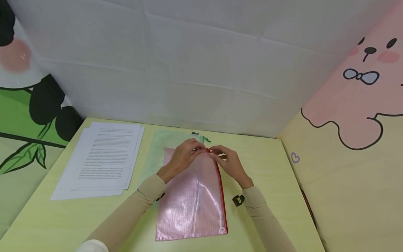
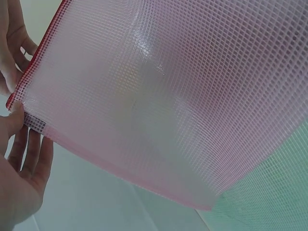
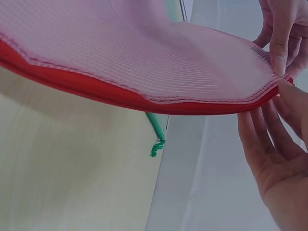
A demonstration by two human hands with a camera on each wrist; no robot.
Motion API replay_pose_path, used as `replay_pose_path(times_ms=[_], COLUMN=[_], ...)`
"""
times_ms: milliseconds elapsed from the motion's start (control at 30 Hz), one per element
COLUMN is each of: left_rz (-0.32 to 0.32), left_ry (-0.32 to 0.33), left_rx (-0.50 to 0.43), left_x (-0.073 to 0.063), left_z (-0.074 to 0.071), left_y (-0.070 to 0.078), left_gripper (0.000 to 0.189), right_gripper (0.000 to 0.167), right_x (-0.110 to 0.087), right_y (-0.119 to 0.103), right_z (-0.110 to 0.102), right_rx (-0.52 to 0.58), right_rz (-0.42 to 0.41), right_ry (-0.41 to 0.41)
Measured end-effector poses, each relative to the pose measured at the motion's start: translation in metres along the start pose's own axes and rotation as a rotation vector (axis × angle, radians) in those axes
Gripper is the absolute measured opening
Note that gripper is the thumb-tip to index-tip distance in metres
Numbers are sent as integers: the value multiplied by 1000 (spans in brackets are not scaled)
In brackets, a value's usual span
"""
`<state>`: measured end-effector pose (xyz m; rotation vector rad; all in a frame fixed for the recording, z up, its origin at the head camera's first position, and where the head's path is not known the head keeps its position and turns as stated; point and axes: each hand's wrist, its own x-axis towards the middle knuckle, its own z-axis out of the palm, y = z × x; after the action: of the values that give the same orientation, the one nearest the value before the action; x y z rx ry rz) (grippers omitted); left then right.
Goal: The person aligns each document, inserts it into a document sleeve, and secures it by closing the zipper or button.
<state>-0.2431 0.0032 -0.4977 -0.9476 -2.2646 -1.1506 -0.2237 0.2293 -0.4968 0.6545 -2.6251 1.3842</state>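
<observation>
A pink mesh zipper pouch (image 1: 189,199) with a red zipper edge (image 1: 221,189) is lifted at its far right corner. My left hand (image 1: 185,154) pinches that corner between thumb and fingers, beside a small dark label (image 2: 34,122). Right next to it, my right hand (image 1: 230,162) pinches the red zipper end, its thumb above and fingers below in the right wrist view. The zipper pull itself is hidden by the fingertips. Beneath the pink pouch lies a green mesh pouch (image 1: 158,141), its green zipper tail (image 3: 156,144) sticking out.
Printed paper sheets (image 1: 107,157) lie stacked on the left of the pale yellow table (image 1: 264,164). A white cloth wall (image 1: 201,70) stands along the far edge, and patterned panels rise on both sides.
</observation>
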Motion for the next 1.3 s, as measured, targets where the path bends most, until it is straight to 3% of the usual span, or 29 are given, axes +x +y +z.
replay_pose_path(times_ms=[267,500,800,1067,1300], left_rz=[-2,6,12,12,-25], left_ry=[-32,-38,-58,-59,-82], left_rx=[-40,-37,-56,-64,-135], left_x=[-2,-1,-1,-2,-3], left_z=[-3,-4,-3,-2,-3], left_y=[0,0,0,2,3], left_gripper=[8,8,8,9,9], right_gripper=[22,14,13,12,12], right_x=[7,11,11,10,6], right_y=[-10,-21,-32,-33,-31], right_z=[-3,-5,-7,-9,-11], right_rx=[3,-35,-64,69,68], right_rz=[-42,-49,29,126,143], right_ry=[-39,6,50,16,8])
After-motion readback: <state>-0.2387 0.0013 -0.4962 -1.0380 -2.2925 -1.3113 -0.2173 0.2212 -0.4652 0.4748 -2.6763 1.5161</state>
